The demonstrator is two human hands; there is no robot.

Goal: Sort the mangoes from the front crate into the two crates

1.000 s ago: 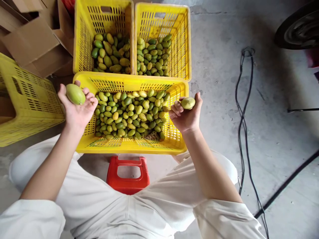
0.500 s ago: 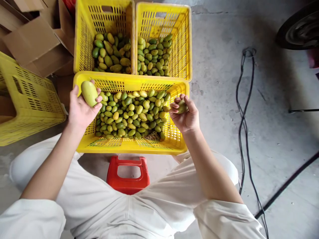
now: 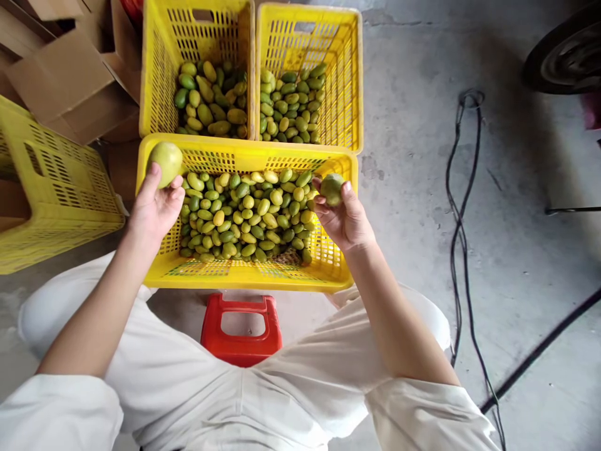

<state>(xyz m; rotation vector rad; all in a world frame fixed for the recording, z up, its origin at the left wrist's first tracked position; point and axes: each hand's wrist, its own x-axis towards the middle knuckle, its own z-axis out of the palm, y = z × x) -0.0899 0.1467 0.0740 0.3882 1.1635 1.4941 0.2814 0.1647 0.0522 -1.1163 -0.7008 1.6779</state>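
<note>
My left hand [image 3: 157, 210] is closed on a pale green mango [image 3: 167, 163], held upright at the left rim of the front crate. A smaller, darker green mango [image 3: 332, 189] is gripped between the thumb and fingers of my right hand [image 3: 345, 222], above the crate's right end. Below and between both hands, the yellow front crate [image 3: 244, 279] holds a layer of small green and yellowish mangoes [image 3: 248, 216]. Some brown debris shows near its lower right corner.
Behind stand two more yellow crates, one left [image 3: 162, 75] and one right [image 3: 345, 81], partly filled with mangoes. A yellow crate [image 3: 70, 181] and cardboard boxes [image 3: 61, 75] are at left. A red stool [image 3: 241, 351] sits between my legs. Black cables [image 3: 457, 219] and a wheel [image 3: 563, 53] are at right.
My left hand has turned the pale mango more end-on and raised it slightly. The right hand has opened its grip a little and lifted its mango to the fingertips, so more of it shows.
</note>
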